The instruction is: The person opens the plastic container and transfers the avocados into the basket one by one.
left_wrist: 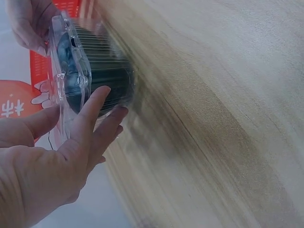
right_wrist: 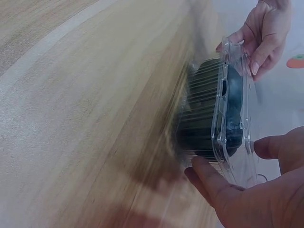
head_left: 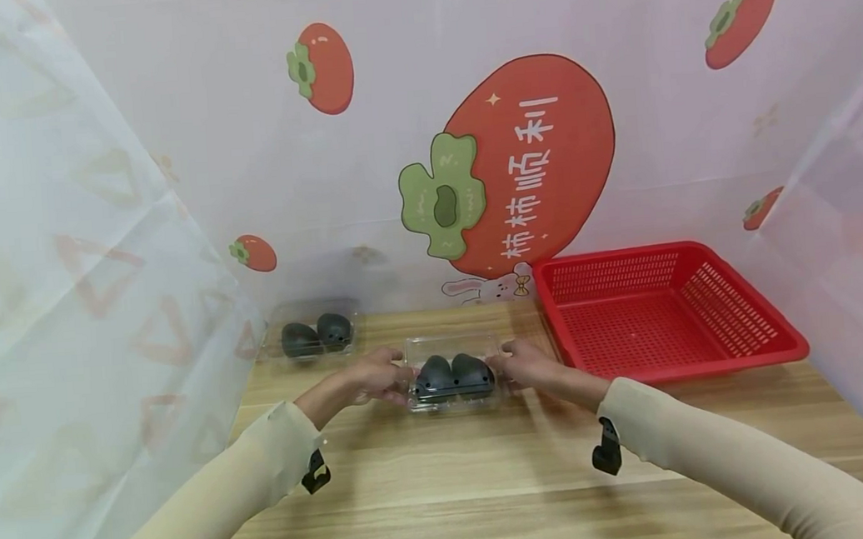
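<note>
Both hands hold a clear plastic clamshell box [head_left: 452, 342] with two dark green avocados [head_left: 472, 373] inside, near the middle of the table. My left hand [head_left: 380, 375] grips its left end, the thumb at the lid side and the fingers against the base in the left wrist view. At the opposite end my right hand [right_wrist: 266, 185] grips the box likewise, thumb and fingers on either side of the rim. The lid lies over the avocados. Whether the base touches the wood is hard to tell.
A second clear clamshell box [head_left: 275, 345] with two dark avocados [head_left: 334, 331] stands at the back left. At the back right sits a red plastic basket [head_left: 567, 327]. Printed sheets [head_left: 186, 86] wall in the wooden table [head_left: 432, 487] at back and sides.
</note>
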Action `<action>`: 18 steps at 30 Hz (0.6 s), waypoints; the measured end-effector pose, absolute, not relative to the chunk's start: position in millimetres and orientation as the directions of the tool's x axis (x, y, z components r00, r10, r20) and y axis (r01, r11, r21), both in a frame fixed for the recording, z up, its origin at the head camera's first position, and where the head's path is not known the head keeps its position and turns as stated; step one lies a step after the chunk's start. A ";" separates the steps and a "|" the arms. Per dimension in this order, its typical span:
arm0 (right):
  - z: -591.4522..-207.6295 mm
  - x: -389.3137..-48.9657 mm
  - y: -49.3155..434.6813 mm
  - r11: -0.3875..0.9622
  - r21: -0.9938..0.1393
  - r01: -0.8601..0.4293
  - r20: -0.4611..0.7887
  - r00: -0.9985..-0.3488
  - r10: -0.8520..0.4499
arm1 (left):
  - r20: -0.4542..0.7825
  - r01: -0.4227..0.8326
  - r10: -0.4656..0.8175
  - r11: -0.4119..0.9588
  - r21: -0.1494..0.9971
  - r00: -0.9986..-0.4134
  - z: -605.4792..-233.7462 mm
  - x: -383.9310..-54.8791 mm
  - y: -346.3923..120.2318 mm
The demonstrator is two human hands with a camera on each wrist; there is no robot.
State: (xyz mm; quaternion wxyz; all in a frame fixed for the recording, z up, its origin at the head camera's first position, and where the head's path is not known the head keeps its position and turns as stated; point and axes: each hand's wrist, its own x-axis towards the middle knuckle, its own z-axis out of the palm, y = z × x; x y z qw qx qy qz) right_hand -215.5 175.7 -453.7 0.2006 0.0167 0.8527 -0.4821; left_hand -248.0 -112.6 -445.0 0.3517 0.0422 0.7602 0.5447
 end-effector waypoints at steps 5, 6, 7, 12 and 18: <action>-456.6 -214.6 175.9 0.513 -0.831 0.215 -0.342 -0.925 -0.166 | -0.498 -0.341 0.444 0.388 0.856 -0.745 -446.1 -248.3 -112.4; -457.1 -214.2 176.1 0.514 -0.832 0.208 -0.335 -0.928 -0.165 | -0.498 -0.336 0.441 0.395 0.855 -0.747 -446.2 -248.1 -112.5; -457.7 -213.7 176.4 0.516 -0.832 0.203 -0.328 -0.930 -0.163 | -0.498 -0.328 0.436 0.408 0.852 -0.750 -446.2 -247.8 -112.8; -463.7 -212.1 180.6 0.465 -0.861 0.207 -0.308 -0.939 -0.152 | -0.487 -0.232 0.394 0.541 0.808 -0.779 -442.7 -246.8 -116.1; -470.6 -211.6 187.3 0.353 -0.891 0.287 -0.349 -0.929 -0.126 | -0.458 -0.154 0.370 0.618 0.771 -0.808 -439.8 -247.2 -120.8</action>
